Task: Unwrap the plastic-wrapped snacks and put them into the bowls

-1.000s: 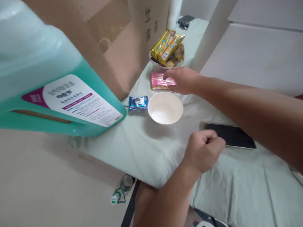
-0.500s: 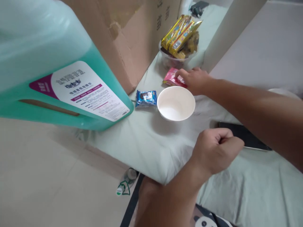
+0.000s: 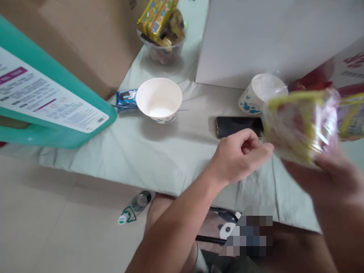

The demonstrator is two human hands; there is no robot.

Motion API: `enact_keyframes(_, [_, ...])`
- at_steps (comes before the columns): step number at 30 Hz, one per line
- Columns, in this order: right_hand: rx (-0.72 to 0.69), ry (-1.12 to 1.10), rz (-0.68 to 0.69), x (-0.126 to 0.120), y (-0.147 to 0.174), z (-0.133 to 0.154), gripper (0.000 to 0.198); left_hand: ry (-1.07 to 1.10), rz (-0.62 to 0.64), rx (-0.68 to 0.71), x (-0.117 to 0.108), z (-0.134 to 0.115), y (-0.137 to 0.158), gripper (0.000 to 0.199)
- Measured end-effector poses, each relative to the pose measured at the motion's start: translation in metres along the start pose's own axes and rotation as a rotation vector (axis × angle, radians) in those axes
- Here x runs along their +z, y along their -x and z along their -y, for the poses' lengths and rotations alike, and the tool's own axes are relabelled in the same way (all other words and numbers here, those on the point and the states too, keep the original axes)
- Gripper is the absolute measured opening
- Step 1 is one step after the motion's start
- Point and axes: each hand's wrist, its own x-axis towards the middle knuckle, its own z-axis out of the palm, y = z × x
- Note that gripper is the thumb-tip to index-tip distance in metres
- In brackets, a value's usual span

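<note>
Right hand (image 3: 331, 174) went right of the phone (image 3: 233, 126) | grips pack (image 3: 298, 123) there | left hand (image 3: 237, 157) curled near phone, can't tell if holding | pack looks light, soft, slippery; best held by its edges

This looks like a room in a home, perhaps a bedroom. A creased pale green sheet (image 3: 122, 153) carries everyday belongings: a phone (image 3: 229, 127), white paper cups (image 3: 159, 98) and a clear tub (image 3: 163, 55) of wrapped snacks (image 3: 156, 22). A large green jug (image 3: 65, 98), a cardboard box (image 3: 85, 45), a plain tiled floor (image 3: 62, 220) and a panda print (image 3: 226, 229) add to the domestic look.
</note>
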Motion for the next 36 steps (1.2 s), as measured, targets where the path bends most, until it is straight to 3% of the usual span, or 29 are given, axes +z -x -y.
enact_keyframes(2, [0.346,-0.377,-0.002,-0.007,0.043,-0.027,0.059,-0.067,0.072,-0.04,0.01,0.014,-0.008,0.024])
enact_keyframes(4, [0.541,-0.561,-0.049,-0.005,0.07,-0.044,0.061,-0.062,0.179,-0.085,0.021,0.031,-0.018,0.039])
enact_keyframes(6, [0.595,-0.686,-0.047,-0.001,0.079,-0.052,0.062,-0.034,0.206,-0.113,0.032,0.048,-0.027,0.051])
enact_keyframes(10, [0.545,-0.807,0.018,-0.007,0.068,-0.066,0.054,0.0,0.157,-0.131,0.05,0.07,-0.042,0.065])
enact_keyframes(13, [0.501,-0.533,0.059,-0.022,0.064,-0.08,0.038,-0.051,0.073,-0.036,0.052,0.08,-0.049,0.072])
enact_keyframes(16, [0.291,0.041,-0.143,-0.044,0.069,-0.1,0.025,-0.23,-0.006,0.103,0.048,0.092,-0.053,0.083])
enact_keyframes(18, [0.198,0.367,-0.292,-0.059,0.074,-0.116,0.032,-0.356,-0.029,0.192,0.044,0.101,-0.054,0.09])
enact_keyframes(21, [0.261,0.603,-0.273,-0.077,0.08,-0.14,0.044,-0.477,-0.032,0.272,0.04,0.108,-0.051,0.093])
enact_keyframes(23, [0.326,0.631,-0.176,-0.083,0.082,-0.147,0.033,-0.49,0.005,0.251,0.038,0.107,-0.05,0.088])
enact_keyframes(27, [0.385,0.466,-0.116,-0.083,0.08,-0.138,0.021,-0.483,0.028,0.187,0.039,0.1,-0.051,0.069])
enact_keyframes(30, [0.381,0.075,-0.066,-0.075,0.079,-0.122,0.028,-0.495,-0.008,0.208,0.042,0.098,-0.056,0.064])
enact_keyframes(33, [0.36,-0.266,0.097,-0.063,0.08,-0.109,0.04,-0.475,-0.031,0.218,0.046,0.101,-0.056,0.066])
enact_keyframes(36, [0.394,-0.396,0.284,-0.054,0.083,-0.098,0.047,-0.454,-0.043,0.241,0.049,0.103,-0.051,0.07])
